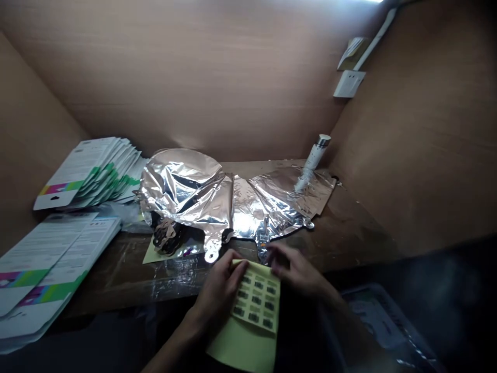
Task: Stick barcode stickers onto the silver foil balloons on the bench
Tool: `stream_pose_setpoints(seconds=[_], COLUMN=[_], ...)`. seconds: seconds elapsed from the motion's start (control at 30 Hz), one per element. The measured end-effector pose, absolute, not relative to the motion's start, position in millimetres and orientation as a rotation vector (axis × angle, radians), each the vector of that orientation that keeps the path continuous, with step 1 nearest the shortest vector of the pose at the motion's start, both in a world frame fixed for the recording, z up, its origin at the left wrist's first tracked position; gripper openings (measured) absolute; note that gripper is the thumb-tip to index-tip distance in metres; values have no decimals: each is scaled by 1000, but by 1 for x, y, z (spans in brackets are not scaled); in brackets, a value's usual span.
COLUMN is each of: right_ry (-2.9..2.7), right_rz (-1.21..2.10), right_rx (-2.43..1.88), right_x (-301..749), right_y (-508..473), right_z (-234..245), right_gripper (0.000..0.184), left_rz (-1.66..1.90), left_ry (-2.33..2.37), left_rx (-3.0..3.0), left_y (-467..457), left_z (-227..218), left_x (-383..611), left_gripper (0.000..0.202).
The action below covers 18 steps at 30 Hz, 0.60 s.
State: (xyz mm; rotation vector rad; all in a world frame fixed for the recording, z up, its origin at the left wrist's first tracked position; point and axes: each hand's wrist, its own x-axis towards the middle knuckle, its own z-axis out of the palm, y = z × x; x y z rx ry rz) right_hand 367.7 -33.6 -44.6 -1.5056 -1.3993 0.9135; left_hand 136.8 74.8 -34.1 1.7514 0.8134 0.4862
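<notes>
My left hand (223, 282) grips a yellow sheet of printed labels (254, 300) by its upper left edge, thumb on top. Rows of small dark printed labels cover the sheet's upper part, and plain yellow backing (244, 347) extends below. At the sheet's upper right corner, my right hand (295, 269) has its fingers curled and pinched on the edge; the fingertips are somewhat blurred. Just beyond both hands, a flat, shiny foil balloon (186, 186) lies across the table, its tabs pointing towards me. One tab bears a small printed label (264, 238).
Stacks of printed cards (89, 171) stand at the left, with more cards (58, 280) nearer me. A speckled bottle (316, 153) stands at the back right. Cardboard walls surround the table (128, 274). A clear plastic bin (376, 311) is at lower right.
</notes>
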Motion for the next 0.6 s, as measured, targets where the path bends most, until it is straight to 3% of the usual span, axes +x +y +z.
stream_pose_setpoints(seconds=[0.1, 0.23, 0.37, 0.6], right_ry=[-1095, -964, -1051, -1081], right_rz=[1206, 1167, 1143, 991], right_rx=[-1346, -1416, -1481, -1439], right_x=[369, 402, 422, 443], right_y=[-79, -120, -144, -137], right_z=[-55, -55, -55, -55], right_gripper=[35, 32, 29, 24], left_rz=[470, 590, 282, 113], left_ry=[639, 537, 554, 532], left_rx=[1844, 2299, 2626, 2616], left_y=[82, 115, 150, 173], left_z=[-21, -15, -30, -42], left_x=[190, 287, 359, 371], left_gripper=[31, 31, 37, 31])
